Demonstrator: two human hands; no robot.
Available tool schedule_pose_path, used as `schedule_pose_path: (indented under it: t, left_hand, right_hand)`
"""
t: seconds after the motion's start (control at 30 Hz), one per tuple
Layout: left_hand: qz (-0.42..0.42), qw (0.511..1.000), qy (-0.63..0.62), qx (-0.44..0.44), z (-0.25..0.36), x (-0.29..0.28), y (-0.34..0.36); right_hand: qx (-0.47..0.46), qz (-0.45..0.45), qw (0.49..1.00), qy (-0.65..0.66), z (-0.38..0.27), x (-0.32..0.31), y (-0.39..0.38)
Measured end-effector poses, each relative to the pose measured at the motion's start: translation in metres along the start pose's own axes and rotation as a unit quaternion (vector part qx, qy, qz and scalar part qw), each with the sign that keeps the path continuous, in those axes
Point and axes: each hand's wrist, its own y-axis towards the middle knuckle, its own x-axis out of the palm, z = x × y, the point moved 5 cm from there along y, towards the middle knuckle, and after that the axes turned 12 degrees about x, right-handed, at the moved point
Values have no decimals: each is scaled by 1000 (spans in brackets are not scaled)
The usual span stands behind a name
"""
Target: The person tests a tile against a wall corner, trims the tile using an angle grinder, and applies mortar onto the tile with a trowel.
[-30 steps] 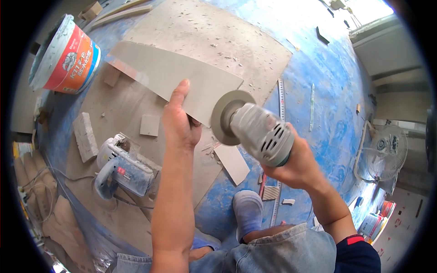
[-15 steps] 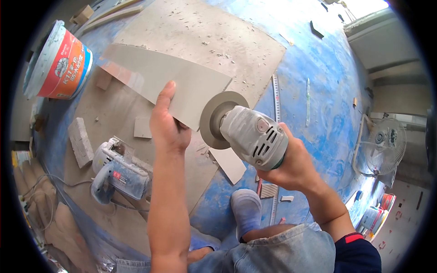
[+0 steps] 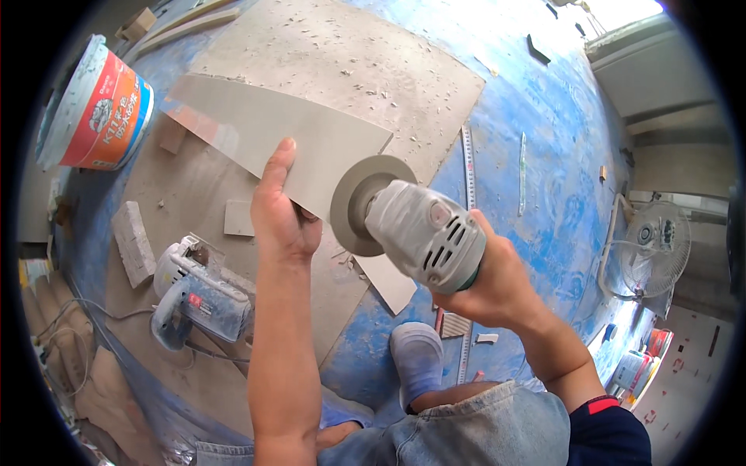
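Note:
My left hand grips a long grey tile by its near edge, thumb on top and fingers underneath. The tile stretches away to the far left, and its glossy face reflects the bucket. My right hand is wrapped round the body of a dusty angle grinder. The grinder's round disc is at the tile's right end, overlapping its near corner in this view. Whether the disc is spinning I cannot tell.
A dusty circular saw with a cord lies left of my forearm. Beyond it stands a bucket. Tile offcuts and a measuring tape lie on the blue floor near my shoe. A fan stands at right.
The grinder and its disc have shifted slightly left against the tile's end. My left hand keeps its grip, and the whole view has drifted a little.

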Motion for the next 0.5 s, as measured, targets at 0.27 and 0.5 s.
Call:
schedule_pose_path:
  t: [0.27, 0.5]
  left_hand:
    - [-9, 1000, -9, 11, 1, 11, -1]
    - [-2, 999, 29, 19, 6, 12, -2]
  right_hand:
    - [-7, 28, 999, 31, 6, -11, 7]
    - [-20, 63, 994, 83, 2, -20, 10]
